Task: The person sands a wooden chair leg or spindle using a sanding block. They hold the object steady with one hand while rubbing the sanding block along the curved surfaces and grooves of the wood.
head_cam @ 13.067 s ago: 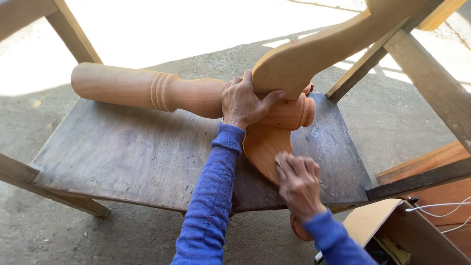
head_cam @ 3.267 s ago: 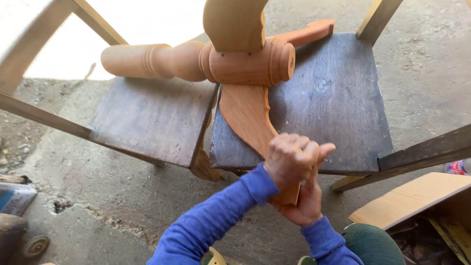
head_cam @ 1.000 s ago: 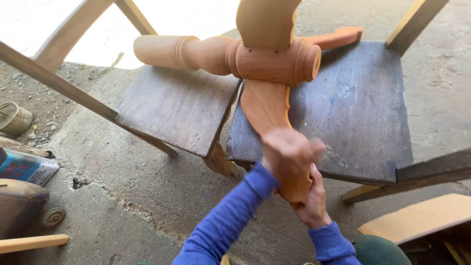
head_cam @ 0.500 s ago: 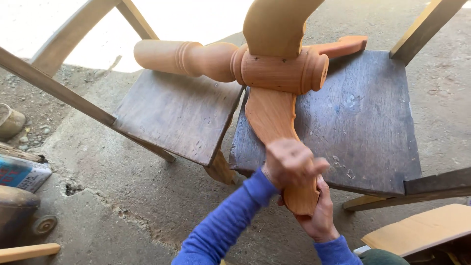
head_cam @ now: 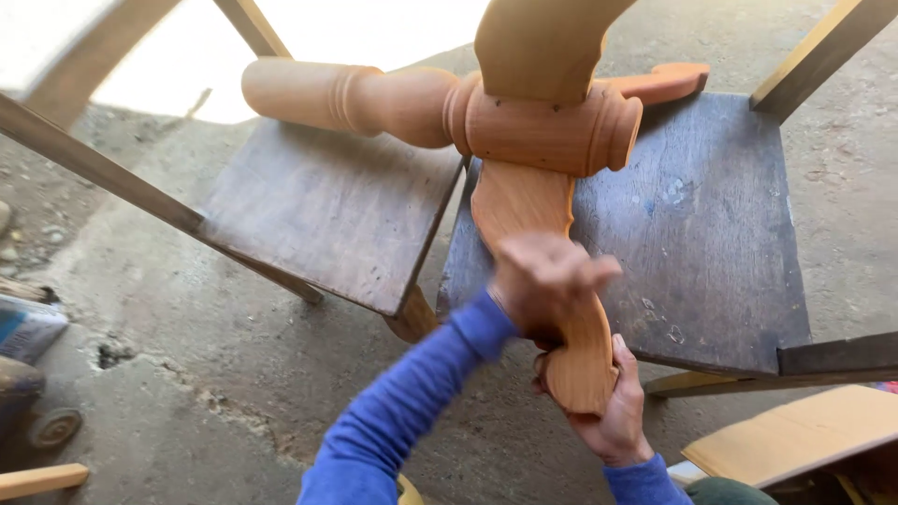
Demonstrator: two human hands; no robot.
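While the turned pedestal column (head_cam: 374, 98) is laid across the two dark wooden chair seats, its hub (head_cam: 552, 131) sits right over the gap between them, near the back edges. One curved leg (head_cam: 547, 252) hangs down off the front edge of the right-hand seat (head_cam: 711, 234), another leg (head_cam: 543, 37) sticks up toward the camera, and a third (head_cam: 659, 82) points off toward the right seat's back edge.

The foot end of the lower leg is cupped from underneath by the right hand (head_cam: 613, 411), fingers wrapped part way round it, so that's a firm hold. The left hand (head_cam: 547, 281) is blurred and pressed on the leg's upper face, fingers loosely curled; whether anything like sandpaper is held in it can't be told from this view.

Judging by that, the leg looks to be getting rubbed or sanded along its curve, somewhere mid-stroke. For the next stroke the foot would need to be kept steady by the lower hand, with pressure kept even over the curve so the piece isn't rolled off the left seat (head_cam: 327, 215).

Concrete floor (head_cam: 234, 393) below, a board (head_cam: 795, 435) at lower right.
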